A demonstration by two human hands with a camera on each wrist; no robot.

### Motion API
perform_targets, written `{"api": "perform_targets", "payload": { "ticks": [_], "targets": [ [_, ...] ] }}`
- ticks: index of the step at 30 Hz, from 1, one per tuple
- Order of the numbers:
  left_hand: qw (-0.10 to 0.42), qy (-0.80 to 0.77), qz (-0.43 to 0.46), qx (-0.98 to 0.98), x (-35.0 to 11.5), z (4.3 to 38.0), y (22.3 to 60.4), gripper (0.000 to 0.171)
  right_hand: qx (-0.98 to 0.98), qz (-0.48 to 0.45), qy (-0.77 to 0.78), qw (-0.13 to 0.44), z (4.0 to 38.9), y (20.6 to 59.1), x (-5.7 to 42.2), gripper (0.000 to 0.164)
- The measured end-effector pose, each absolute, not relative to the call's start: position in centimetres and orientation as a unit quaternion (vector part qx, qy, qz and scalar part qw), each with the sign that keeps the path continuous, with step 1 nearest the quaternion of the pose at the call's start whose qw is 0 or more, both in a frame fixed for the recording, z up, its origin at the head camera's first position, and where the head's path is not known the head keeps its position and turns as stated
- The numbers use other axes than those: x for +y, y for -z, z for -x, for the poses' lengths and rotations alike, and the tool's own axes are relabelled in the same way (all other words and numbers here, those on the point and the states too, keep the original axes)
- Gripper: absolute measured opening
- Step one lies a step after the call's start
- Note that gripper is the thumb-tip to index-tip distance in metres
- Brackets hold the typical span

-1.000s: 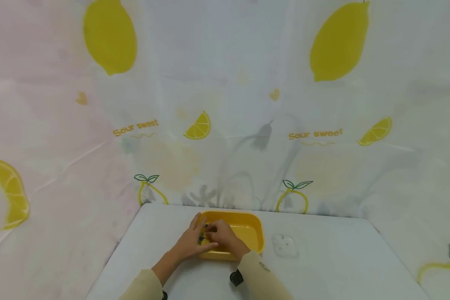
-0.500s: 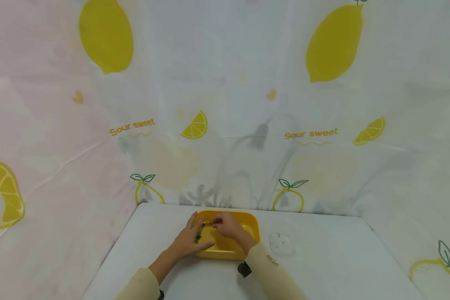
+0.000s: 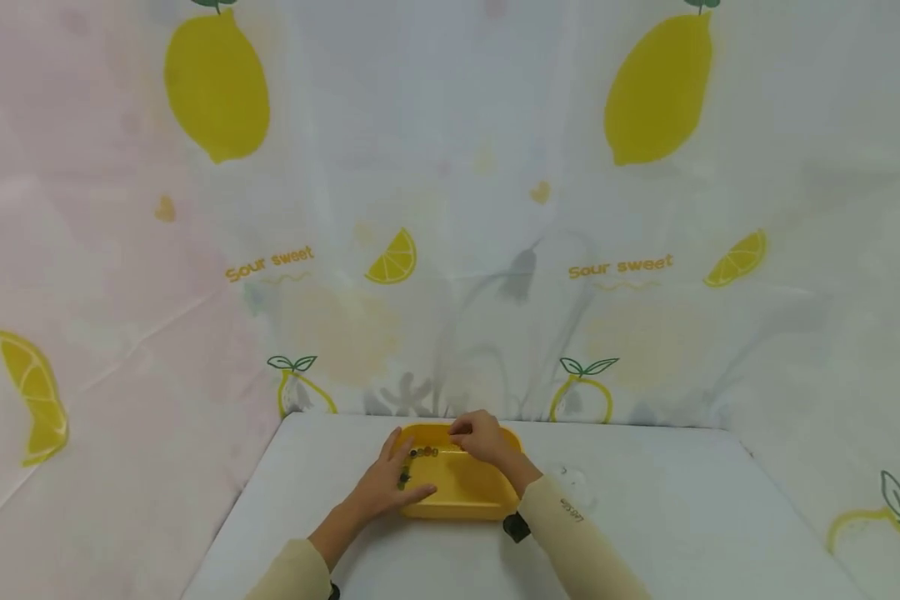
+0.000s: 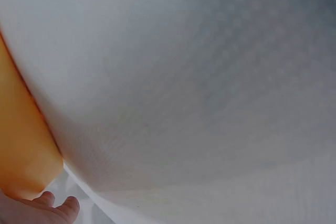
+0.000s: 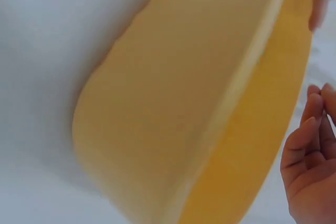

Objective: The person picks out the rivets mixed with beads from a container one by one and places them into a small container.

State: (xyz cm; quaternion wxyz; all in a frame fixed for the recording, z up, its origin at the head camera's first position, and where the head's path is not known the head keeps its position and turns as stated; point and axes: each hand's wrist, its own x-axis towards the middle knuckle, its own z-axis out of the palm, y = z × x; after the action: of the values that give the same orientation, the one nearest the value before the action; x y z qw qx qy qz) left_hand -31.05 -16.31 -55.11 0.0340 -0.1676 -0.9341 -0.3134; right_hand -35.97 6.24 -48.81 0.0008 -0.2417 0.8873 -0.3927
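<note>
In the head view a yellow tray (image 3: 461,510) sits on the white table. A string of small round beads (image 3: 425,452), dark, clear and reddish, runs along its inside at the back left, and green and dark pieces (image 3: 404,478) lie by the left wall. My left hand (image 3: 387,483) rests at the tray's left side with fingers spread. My right hand (image 3: 483,438) is over the back right, curled with thumb and fingertips together, and pinches the beads' right end; its grip is too small to see clearly. The right wrist view shows this hand (image 5: 315,166) beyond the tray wall.
To the right of the tray a clear, flat plastic piece (image 3: 570,483) lies on the white table (image 3: 660,508). Behind rises a backdrop (image 3: 465,333) printed with lemons. A dark wrist camera (image 3: 517,527) sits under the right sleeve (image 3: 562,521).
My right hand has moved right and towards the back of the tray, away from the left hand, uncovering a row of beads. The left hand stays at the left side.
</note>
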Motion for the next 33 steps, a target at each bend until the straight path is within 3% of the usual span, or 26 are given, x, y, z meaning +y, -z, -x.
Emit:
{"api": "perform_targets", "payload": {
  "ticks": [14, 23, 33],
  "targets": [
    [0.048, 0.298, 0.185, -0.935, -15.8, 32.0, 54.9, 0.104, 0.908, 0.166, 0.384, -0.02, 37.2, 46.8, 11.5, 0.01],
    [0.037, 0.295, 0.18, -0.938, -16.3, 30.7, 55.5, 0.105, 0.906, 0.164, 0.39, -0.011, 36.6, 48.0, 12.5, 0.009],
    [0.058, 0.281, 0.185, -0.94, -16.5, 30.8, 55.7, 0.103, 0.903, 0.168, 0.395, -0.004, 36.2, 47.8, 13.8, 0.009]
  ]
}}
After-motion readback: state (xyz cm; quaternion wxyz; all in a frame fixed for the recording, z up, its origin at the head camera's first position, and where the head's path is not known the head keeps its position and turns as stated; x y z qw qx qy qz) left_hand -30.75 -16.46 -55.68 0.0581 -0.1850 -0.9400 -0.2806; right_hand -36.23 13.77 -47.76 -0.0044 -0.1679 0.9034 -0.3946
